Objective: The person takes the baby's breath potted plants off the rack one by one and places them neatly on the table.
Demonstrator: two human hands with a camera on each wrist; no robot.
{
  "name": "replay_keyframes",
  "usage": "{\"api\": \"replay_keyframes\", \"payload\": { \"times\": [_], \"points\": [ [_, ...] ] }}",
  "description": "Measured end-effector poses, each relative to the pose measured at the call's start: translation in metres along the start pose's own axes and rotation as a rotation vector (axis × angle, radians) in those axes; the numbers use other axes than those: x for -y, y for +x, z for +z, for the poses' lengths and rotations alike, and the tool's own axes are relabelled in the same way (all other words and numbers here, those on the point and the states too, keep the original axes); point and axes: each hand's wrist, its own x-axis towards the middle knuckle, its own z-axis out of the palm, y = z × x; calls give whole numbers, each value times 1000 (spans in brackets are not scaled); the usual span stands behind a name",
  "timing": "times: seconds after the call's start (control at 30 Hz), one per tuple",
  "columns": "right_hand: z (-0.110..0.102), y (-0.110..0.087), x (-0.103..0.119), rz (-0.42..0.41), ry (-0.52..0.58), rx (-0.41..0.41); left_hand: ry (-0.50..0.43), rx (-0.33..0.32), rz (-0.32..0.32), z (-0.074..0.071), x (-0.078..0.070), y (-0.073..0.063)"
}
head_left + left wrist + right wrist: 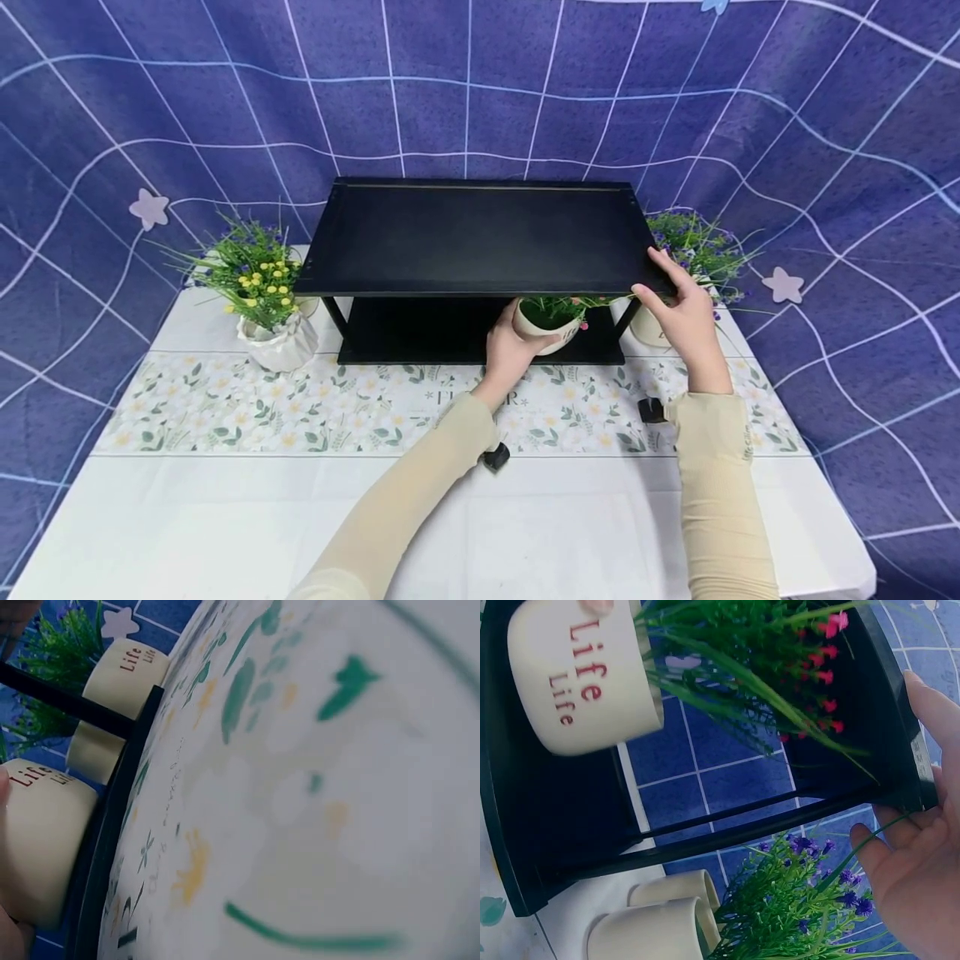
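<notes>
A cream flowerpot (pixel 550 333) with red "Life" lettering holds green grass and small pink flowers (pixel 826 675). My left hand (pixel 510 350) grips this pot by its side, tilted between the two boards of a low black shelf (pixel 480 237). Whether its base touches the lower board is unclear. At the shelf's right front corner, my right hand (pixel 686 321) holds the edge of the top board, its thumb at the front and its other fingers along the side. The right wrist view shows some of those fingers under the corner. Much of the foliage is hidden under the top board in the head view.
Left of the shelf stand a white ruffled pot (pixel 283 346) with yellow flowers and a purple-flowered plant behind it. Cream pots (pixel 649 930) with purple flowers stand right of the shelf. A floral runner (pixel 360 408) crosses the white table (pixel 225 517) before a blue grid curtain (pixel 450 108).
</notes>
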Motion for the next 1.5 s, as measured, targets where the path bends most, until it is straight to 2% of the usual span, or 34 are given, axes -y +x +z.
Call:
{"api": "replay_keyframes", "payload": {
  "times": [0.27, 0.7, 0.8, 0.9, 1.03, 1.1, 1.4, 1.5],
  "points": [
    [-2, 0, 0, 4, -21, -3, 17, -3, -32, -15, 0, -17],
    [-1, 2, -7, -1, -24, 1, -50, 26, 6, -37, 3, -40],
    [-2, -2, 6, 6, -28, 11, -56, 47, 12, -42, 6, -43],
    [-2, -2, 6, 13, -27, 16, -56, 70, 16, -48, 8, -47],
    [-1, 3, -8, 15, -31, 13, -69, 82, 32, -57, 6, -53],
    [-1, 3, -8, 15, -25, 13, -76, 89, 39, -61, 6, -55],
    [-3, -8, 24, 10, 2, 22, -114, 154, -2, -78, 12, -63],
    [-3, -9, 27, 4, 8, 21, -139, 175, -7, -84, 16, -65]
  ]
}}
